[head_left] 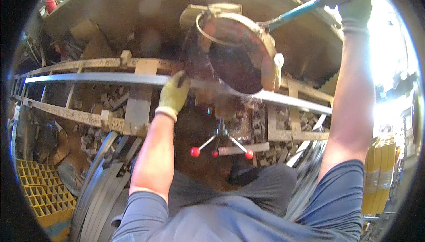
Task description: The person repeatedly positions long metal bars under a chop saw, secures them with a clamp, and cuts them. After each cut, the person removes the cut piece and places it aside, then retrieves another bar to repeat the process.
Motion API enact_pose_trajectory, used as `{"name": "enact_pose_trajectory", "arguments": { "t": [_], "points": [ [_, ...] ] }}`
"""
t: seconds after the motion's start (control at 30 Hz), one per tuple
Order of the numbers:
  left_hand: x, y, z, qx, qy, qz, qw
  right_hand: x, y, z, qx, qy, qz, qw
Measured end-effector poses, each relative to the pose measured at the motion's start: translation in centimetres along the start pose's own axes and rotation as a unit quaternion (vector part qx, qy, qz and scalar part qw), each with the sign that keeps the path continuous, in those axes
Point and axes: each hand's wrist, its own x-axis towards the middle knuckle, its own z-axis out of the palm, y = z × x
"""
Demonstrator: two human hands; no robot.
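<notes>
A chop saw with a dark disc blade and a worn round guard stands over a long metal bar. Its blade meets the bar, and small light specks that look like sparks show around the contact. My left hand, in a pale green glove, grips the bar just left of the blade. High at the right, my gloved right hand is closed around the end of the saw's blue handle. Below the blade, a clamp handle spreads its spokes, tipped with red knobs.
Frame rails run along both sides of the bar. Many short metal offcuts lie beneath. Long metal strips stand at the lower left beside a yellow stack of square tubes. Yellow-brown bundled stock stands at the right.
</notes>
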Motion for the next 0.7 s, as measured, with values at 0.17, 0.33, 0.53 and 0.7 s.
{"name": "enact_pose_trajectory", "arguments": {
  "t": [0.17, 0.33, 0.53, 0.7],
  "points": [
    [-0.1, -0.9, -0.6, -0.019, 0.012, -0.002, 1.0, 0.7, 0.5, -0.1, 0.055, 0.007, 0.115, 0.992],
    [0.3, -1.6, 0.3, -0.063, -0.001, -0.015, 0.998, -0.5, -0.7, 1.0, 0.042, 0.031, 0.123, 0.991],
    [1.0, -3.8, 1.3, -0.094, 0.011, -0.037, 0.995, -0.7, -1.2, 1.6, 0.053, 0.032, 0.117, 0.991],
    [0.7, -2.6, 1.3, -0.075, 0.003, -0.026, 0.997, -1.1, -1.6, 1.1, 0.043, 0.042, 0.116, 0.991]
  ]
}}
